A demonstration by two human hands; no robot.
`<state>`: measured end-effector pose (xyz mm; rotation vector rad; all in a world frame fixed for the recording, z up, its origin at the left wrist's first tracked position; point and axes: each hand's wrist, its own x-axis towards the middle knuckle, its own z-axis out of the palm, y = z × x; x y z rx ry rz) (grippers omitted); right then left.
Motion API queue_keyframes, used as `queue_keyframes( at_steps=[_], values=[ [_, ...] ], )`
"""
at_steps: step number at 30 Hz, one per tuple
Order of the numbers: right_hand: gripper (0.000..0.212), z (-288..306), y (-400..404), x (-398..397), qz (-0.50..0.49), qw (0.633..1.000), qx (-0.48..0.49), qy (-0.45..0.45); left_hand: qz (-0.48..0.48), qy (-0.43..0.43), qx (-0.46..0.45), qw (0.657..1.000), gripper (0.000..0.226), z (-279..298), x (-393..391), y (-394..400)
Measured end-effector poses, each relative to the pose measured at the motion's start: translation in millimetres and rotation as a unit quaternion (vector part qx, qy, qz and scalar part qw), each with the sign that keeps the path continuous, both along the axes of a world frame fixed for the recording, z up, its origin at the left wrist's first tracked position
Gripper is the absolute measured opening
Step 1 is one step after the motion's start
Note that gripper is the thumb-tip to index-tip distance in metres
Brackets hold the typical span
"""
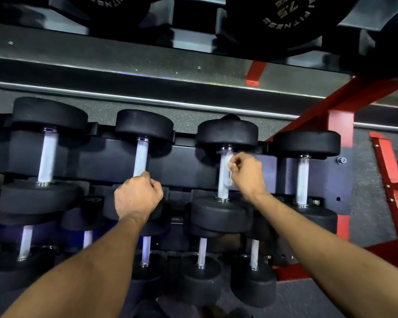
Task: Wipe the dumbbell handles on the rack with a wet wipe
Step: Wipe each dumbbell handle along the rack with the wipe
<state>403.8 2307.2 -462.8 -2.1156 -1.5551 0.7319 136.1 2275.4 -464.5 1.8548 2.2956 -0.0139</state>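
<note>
On middle rack [319, 177] tier: right hand [247, 174] pinching wet wipe [227, 165] against third dumbbell handle [223, 187]; left hand [137, 198] clenched round second dumbbell handle [141, 157], near end.

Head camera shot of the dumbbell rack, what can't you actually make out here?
- Wet wipe: mostly hidden by the right hand holding it against the third dumbbell handle.
- Second dumbbell handle: its lower end is covered by the left hand gripping it.
- Top-shelf weight plate: lettering cut off by the top edge.
- Leftmost dumbbells: cut off by the left edge.
</note>
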Motion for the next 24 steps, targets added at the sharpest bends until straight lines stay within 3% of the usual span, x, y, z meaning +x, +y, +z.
queue_keyframes(
  at_steps=[5, 11, 18, 24],
  values=[
    [0.01, 0.6, 3.8, -3.0, -0.065, 0.998, -0.012, 0.02, -0.003, -0.005, 0.005, 1.0, 0.021, -1.9, 0.6, 0.1],
    [0.025, -8.4, -21.7, 5.3, -0.087, 0.984, -0.152, 0.044, -0.002, -0.006, 0.005, 1.0, 0.021, -1.9, 0.5, 0.7],
    [0.012, 7.2, 27.0, 4.6, -0.147, 0.983, -0.086, 0.063, -0.002, -0.002, -0.006, 1.0, 0.021, 0.3, 1.1, 0.2],
    [0.025, -33.6, -16.3, 8.9, -0.122, 0.948, -0.253, 0.149, 0.003, -0.006, 0.003, 1.0, 0.02, -1.3, 1.5, 0.8]
  ],
)
